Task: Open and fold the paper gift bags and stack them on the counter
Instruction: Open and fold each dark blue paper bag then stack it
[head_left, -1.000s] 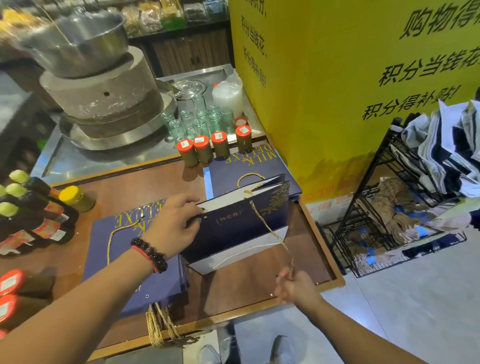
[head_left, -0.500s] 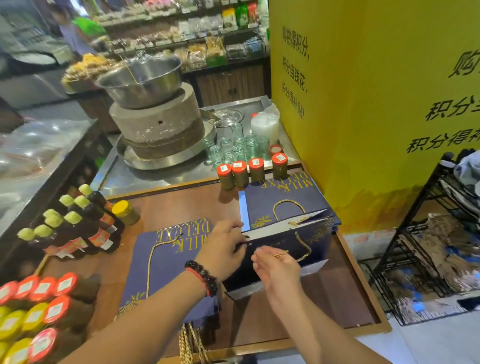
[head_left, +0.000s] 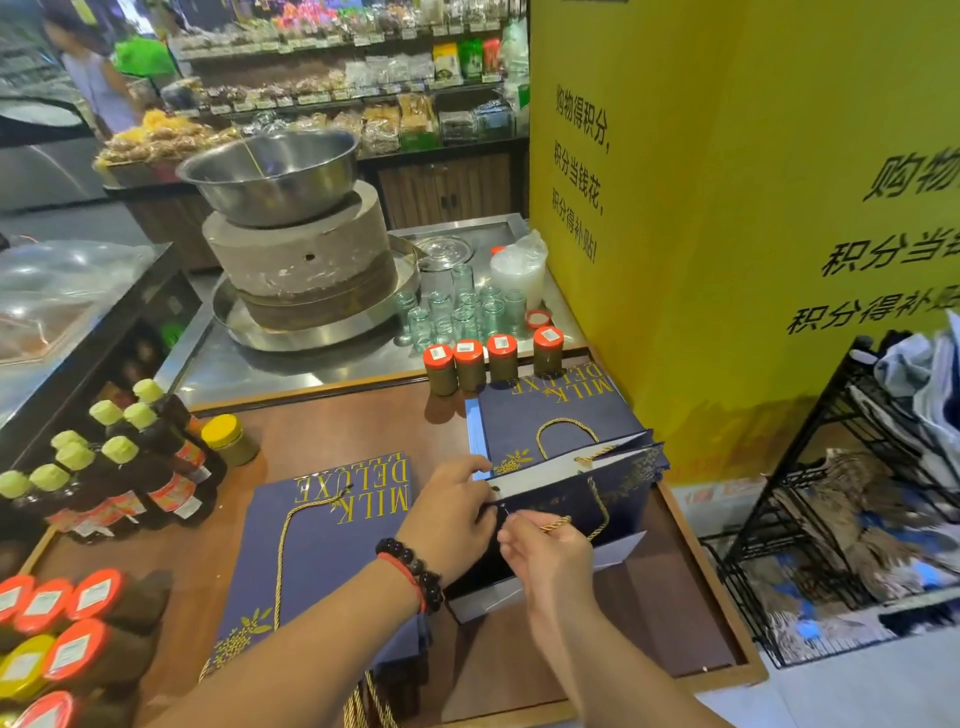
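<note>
A navy paper gift bag stands part opened on its side on the brown counter. My left hand grips its near top edge. My right hand pinches the bag's gold cord handle close to the rim. A flat navy bag printed MILK DELUXE lies to the left, under my left forearm. A stack of flat navy bags lies behind the standing bag.
Red-capped jars line the counter's far edge, with glass cups and a stone mill behind. Green-capped bottles stand at left. A yellow wall panel and black wire rack are at right.
My right hand came up from the counter's front edge to the bag's rim, bringing the gold cord with it. My left hand stayed on the bag. The view tilted up.
</note>
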